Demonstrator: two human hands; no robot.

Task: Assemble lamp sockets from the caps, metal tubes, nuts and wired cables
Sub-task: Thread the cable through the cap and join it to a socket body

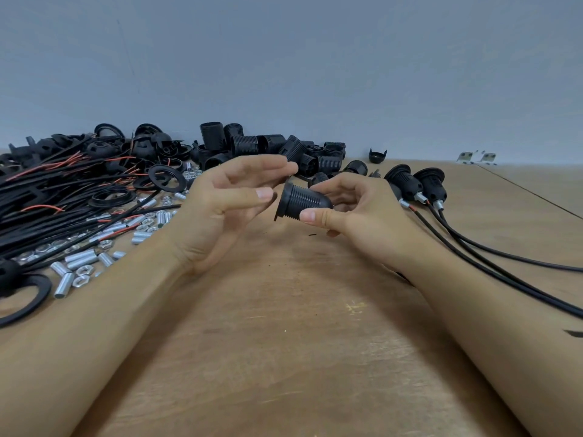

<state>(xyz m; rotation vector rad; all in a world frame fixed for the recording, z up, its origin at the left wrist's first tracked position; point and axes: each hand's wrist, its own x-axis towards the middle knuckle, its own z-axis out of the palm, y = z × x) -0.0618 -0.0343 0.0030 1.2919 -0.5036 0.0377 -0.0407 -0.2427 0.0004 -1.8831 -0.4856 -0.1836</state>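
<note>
The wooden surface runs from the near edge to a grey wall at the far side. On the far left lies a big tangle of black cables with red wire ends, black rings and caps mixed in. Far centre is a pile of black threaded sleeves, some upright, some on their sides. On the right lie assembled sockets, flanged ends pointing far and left, metal tubes toward the near right, their cables trailing off to the right edge. Near left, short metal tubes and nuts are scattered loose on the surface.

The right hand holds a black threaded socket above the middle of the surface, thumb pressed on its near side and fingers curled round behind. Its long axis lies roughly level, tilted slightly: the wide flanged end points left, the rounded cap end right, into the palm.

The left hand is spread, fingers straight and thumb extended toward the flange, just beside it; whether the thumb touches it I cannot tell.

A lone cap sits far right of the sleeves, with small metal brackets further right.
</note>
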